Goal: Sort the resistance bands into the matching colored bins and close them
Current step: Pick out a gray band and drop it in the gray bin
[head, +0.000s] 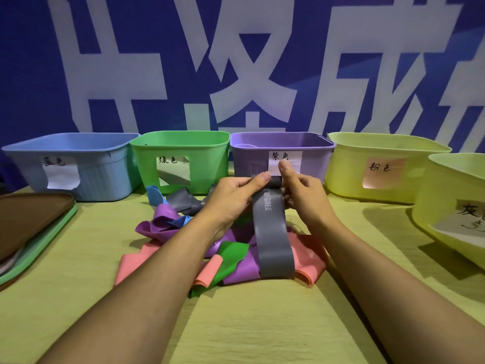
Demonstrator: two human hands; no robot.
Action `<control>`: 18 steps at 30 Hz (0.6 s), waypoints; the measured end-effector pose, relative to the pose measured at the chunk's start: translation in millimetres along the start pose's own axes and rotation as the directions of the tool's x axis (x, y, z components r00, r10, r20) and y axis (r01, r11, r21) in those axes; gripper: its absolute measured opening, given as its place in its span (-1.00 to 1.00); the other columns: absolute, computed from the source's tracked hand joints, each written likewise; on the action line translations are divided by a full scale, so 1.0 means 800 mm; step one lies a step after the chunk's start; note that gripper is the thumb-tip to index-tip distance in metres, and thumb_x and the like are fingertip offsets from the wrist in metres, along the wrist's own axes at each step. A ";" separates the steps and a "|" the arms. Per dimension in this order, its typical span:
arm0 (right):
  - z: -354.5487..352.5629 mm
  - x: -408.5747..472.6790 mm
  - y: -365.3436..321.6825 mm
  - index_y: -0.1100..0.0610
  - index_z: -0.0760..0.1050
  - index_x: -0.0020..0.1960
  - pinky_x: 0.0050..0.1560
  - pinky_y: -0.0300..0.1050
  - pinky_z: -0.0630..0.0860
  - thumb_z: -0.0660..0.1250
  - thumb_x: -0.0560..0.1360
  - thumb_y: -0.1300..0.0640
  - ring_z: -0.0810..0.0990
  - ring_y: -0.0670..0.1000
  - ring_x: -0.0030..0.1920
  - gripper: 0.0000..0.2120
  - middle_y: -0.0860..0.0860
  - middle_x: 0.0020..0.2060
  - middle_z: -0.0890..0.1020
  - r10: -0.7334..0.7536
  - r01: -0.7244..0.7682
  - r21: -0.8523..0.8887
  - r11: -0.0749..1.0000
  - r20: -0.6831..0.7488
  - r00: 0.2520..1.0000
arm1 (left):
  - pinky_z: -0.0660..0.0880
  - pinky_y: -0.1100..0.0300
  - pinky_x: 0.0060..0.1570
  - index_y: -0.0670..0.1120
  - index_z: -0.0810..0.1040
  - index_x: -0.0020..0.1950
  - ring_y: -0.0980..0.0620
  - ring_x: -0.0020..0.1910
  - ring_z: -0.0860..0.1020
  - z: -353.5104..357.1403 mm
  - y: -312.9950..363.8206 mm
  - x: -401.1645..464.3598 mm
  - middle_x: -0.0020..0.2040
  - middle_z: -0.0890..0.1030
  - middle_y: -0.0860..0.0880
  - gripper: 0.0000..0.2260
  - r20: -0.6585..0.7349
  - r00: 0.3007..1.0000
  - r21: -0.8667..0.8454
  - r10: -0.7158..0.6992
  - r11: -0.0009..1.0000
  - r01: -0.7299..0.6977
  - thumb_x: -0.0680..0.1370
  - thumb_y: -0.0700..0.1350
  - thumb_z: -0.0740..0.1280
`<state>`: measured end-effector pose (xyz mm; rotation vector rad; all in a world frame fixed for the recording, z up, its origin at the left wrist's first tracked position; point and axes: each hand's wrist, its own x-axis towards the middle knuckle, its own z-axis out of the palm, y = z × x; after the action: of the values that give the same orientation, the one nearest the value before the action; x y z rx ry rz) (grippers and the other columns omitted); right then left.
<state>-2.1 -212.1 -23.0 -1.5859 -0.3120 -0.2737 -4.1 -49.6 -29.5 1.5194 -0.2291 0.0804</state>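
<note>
A grey resistance band (273,237) hangs down over a pile of bands, held up at its top end by both hands. My left hand (233,195) pinches its upper left edge and my right hand (301,190) grips its upper right edge. Under it lie purple bands (160,222), pink bands (309,258), a green band (231,258), a blue band (154,195) and another grey band (181,200). Behind stand a blue bin (110,174), a green bin (204,161), a purple bin (312,164), a yellow bin with a pink label (346,174) and a yellow bin with a grey label (435,206).
Several bin lids (29,222), brown on top and green beneath, are stacked at the left edge of the yellow-green tablecloth (78,298). A blue banner with large white characters (236,61) fills the background. All bins are open.
</note>
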 end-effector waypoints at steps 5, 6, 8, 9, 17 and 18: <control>-0.001 0.000 0.001 0.29 0.66 -0.13 -0.29 -0.09 0.51 0.33 0.55 -0.27 0.54 -0.01 -0.33 -0.42 0.24 -0.34 0.60 -0.020 0.016 -0.118 0.993 -0.026 0.999 | 0.46 -0.26 0.36 -0.20 0.72 0.08 -0.20 0.12 0.65 0.001 0.003 -0.005 0.06 0.72 -0.24 -0.78 0.039 0.999 0.009 0.007 1.000 -0.008 0.57 -0.06 0.46; 0.000 0.000 0.001 0.28 0.67 -0.12 -0.30 -0.08 0.51 0.35 0.55 -0.25 0.53 0.00 -0.33 -0.45 0.21 -0.35 0.59 -0.016 0.013 -0.110 0.994 -0.026 1.000 | 0.47 -0.24 0.36 -0.19 0.72 0.07 -0.18 0.12 0.66 0.000 0.003 -0.005 0.06 0.73 -0.23 -0.81 0.038 0.999 0.017 0.012 1.000 -0.013 0.57 -0.08 0.45; 0.001 0.001 0.002 0.31 0.65 -0.11 -0.32 -0.11 0.54 0.37 0.56 -0.18 0.53 -0.02 -0.33 -0.50 0.12 -0.34 0.59 -0.013 0.011 -0.090 0.996 -0.022 1.000 | 0.47 -0.21 0.34 -0.16 0.72 0.03 -0.13 0.08 0.66 -0.001 0.004 -0.006 0.06 0.73 -0.23 -0.85 0.030 0.999 0.030 0.021 0.999 -0.022 0.55 -0.10 0.48; 0.001 0.001 0.003 0.30 0.65 -0.12 -0.34 -0.14 0.55 0.38 0.57 -0.14 0.54 -0.03 -0.33 -0.54 0.09 -0.34 0.60 -0.018 0.017 -0.085 0.996 -0.018 1.000 | 0.48 -0.20 0.33 -0.15 0.72 0.02 -0.11 0.07 0.66 -0.001 0.005 -0.006 0.05 0.73 -0.22 -0.85 0.024 0.999 0.034 0.024 0.999 -0.024 0.53 -0.10 0.50; -0.002 0.008 0.013 0.10 0.68 -0.09 -0.18 -0.13 0.56 0.42 0.56 -0.04 0.62 -0.10 -0.23 -0.79 -0.01 -0.24 0.72 -0.086 0.088 -0.081 0.993 0.025 0.996 | 0.61 0.15 0.06 -0.23 0.66 0.13 -0.07 0.02 0.66 0.002 0.009 -0.010 0.06 0.71 -0.20 -0.83 0.044 0.999 -0.059 -0.020 0.998 0.022 0.57 -0.20 0.44; -0.002 0.009 0.014 0.09 0.68 -0.07 -0.17 -0.14 0.56 0.42 0.56 -0.01 0.63 -0.11 -0.21 -0.82 -0.02 -0.22 0.72 -0.089 0.091 -0.060 0.994 0.033 0.995 | 0.61 0.19 0.03 -0.22 0.66 0.13 -0.05 0.00 0.66 0.003 0.010 -0.010 0.05 0.72 -0.18 -0.84 0.057 0.998 -0.079 -0.033 0.996 0.037 0.58 -0.20 0.43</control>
<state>8.3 -213.6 -30.6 -1.6400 -0.4028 -0.3314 -13.9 -50.4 -23.4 1.4469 -0.2477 0.0009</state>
